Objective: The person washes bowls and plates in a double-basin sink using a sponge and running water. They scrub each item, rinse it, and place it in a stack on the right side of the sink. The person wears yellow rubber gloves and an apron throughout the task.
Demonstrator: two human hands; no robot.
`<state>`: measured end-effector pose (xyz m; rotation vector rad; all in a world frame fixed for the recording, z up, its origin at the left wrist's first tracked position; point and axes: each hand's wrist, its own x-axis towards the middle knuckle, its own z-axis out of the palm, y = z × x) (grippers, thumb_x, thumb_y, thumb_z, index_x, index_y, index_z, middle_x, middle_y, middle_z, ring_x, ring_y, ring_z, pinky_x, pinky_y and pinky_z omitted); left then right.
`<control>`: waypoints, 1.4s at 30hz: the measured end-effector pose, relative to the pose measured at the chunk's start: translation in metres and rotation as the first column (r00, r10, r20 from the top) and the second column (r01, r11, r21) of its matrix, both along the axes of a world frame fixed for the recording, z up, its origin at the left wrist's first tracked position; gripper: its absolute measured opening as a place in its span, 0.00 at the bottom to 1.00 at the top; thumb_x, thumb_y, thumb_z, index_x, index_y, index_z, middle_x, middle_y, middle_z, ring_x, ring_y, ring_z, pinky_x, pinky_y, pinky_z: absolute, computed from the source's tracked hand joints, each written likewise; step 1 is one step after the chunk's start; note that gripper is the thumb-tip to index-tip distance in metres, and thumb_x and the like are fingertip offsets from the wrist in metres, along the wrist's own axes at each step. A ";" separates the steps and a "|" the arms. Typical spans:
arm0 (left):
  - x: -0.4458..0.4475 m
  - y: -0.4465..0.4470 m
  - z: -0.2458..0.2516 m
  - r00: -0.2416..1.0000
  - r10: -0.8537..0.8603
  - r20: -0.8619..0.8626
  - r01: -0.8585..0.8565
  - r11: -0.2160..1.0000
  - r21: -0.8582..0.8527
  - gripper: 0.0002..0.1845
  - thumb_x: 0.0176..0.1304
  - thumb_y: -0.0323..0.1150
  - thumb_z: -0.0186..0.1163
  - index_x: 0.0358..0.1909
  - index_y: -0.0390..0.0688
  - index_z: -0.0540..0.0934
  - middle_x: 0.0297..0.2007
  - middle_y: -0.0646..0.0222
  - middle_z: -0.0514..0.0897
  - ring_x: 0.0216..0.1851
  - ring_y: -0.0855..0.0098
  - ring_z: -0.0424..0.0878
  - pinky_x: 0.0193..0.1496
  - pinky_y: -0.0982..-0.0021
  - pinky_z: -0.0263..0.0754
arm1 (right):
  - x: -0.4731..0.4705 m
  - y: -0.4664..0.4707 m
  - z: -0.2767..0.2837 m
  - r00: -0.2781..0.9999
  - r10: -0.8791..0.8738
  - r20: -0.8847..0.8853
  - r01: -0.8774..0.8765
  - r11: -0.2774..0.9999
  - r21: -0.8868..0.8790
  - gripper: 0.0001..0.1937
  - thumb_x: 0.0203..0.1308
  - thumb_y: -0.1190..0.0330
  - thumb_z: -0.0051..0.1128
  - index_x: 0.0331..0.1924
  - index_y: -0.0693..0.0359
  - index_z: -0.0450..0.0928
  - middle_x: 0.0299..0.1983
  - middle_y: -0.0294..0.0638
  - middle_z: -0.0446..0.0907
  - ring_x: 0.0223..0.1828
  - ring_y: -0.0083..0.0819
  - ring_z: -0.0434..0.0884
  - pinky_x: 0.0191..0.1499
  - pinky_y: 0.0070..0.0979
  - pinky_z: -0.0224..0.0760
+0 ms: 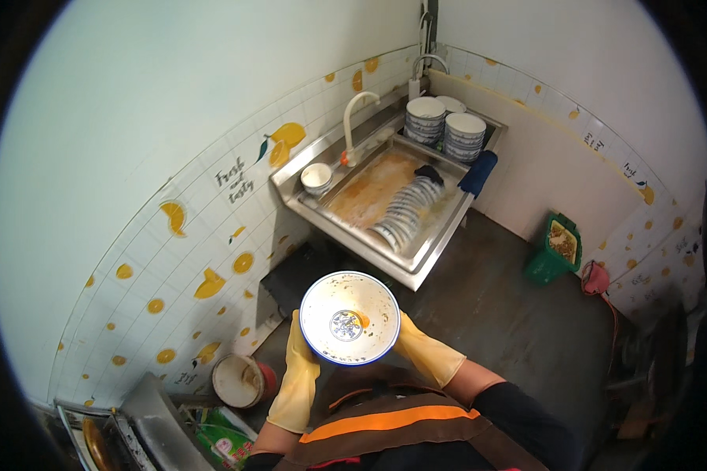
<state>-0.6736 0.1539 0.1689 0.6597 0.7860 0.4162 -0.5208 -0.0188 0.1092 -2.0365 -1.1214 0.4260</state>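
Observation:
A white bowl (342, 300) with a blue rim is held up in front of my apron, its inside facing me. Food specks and an orange smear cling to its inner wall, and a blue floral mark shows at the bottom. My left hand (303, 347), in a yellow rubber glove, grips the bowl's left side. On the right side my right hand (411, 338), gloved the same way, grips it too. The fingers of both hands are mostly hidden behind the bowl. Beyond it, a stainless steel sink (409, 272) holds a curved row of bowls (409, 209) in brownish water.
Stacks of bowls (465, 135) stand in the sink's far compartment. A small bowl stack (317, 178) sits by the beige faucet (347, 126). Dark blue cloth (478, 173) hangs over the sink's right edge. A green bin (551, 262) and a round bucket (235, 381) stand on the floor.

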 end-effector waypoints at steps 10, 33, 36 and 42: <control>0.238 -0.067 0.038 0.976 -0.216 0.000 0.216 0.975 0.044 0.31 0.79 0.54 0.57 0.73 0.44 0.79 0.68 0.65 0.81 0.69 0.70 0.76 0.73 0.70 0.66 | 0.227 -0.067 -0.008 0.546 -0.165 -0.821 0.475 0.869 0.141 0.25 0.85 0.59 0.42 0.79 0.56 0.66 0.80 0.40 0.68 0.77 0.35 0.69 0.79 0.36 0.63; 0.603 0.014 -0.030 0.972 0.227 0.067 -0.222 0.772 0.595 0.35 0.86 0.55 0.44 0.75 0.34 0.72 0.72 0.53 0.76 0.75 0.63 0.70 0.80 0.66 0.57 | 0.665 0.123 -0.063 0.318 0.016 -0.948 0.082 0.996 0.044 0.25 0.84 0.59 0.42 0.77 0.59 0.67 0.78 0.43 0.71 0.75 0.38 0.73 0.76 0.37 0.68; 0.641 0.028 -0.051 0.954 0.246 0.172 -0.299 0.814 0.497 0.34 0.86 0.55 0.46 0.75 0.34 0.72 0.70 0.56 0.78 0.73 0.67 0.72 0.78 0.68 0.60 | 0.700 0.140 -0.084 0.293 0.009 -0.956 0.062 0.998 0.028 0.25 0.84 0.59 0.42 0.77 0.59 0.67 0.77 0.43 0.71 0.74 0.38 0.74 0.76 0.37 0.69; 0.678 0.043 -0.098 0.922 0.322 0.213 -0.378 0.864 0.331 0.33 0.85 0.54 0.50 0.74 0.34 0.73 0.68 0.59 0.80 0.70 0.70 0.74 0.76 0.69 0.63 | 0.742 0.148 -0.133 0.243 -0.030 -0.970 0.069 0.998 -0.013 0.25 0.84 0.60 0.42 0.77 0.60 0.68 0.77 0.43 0.72 0.73 0.38 0.75 0.75 0.37 0.70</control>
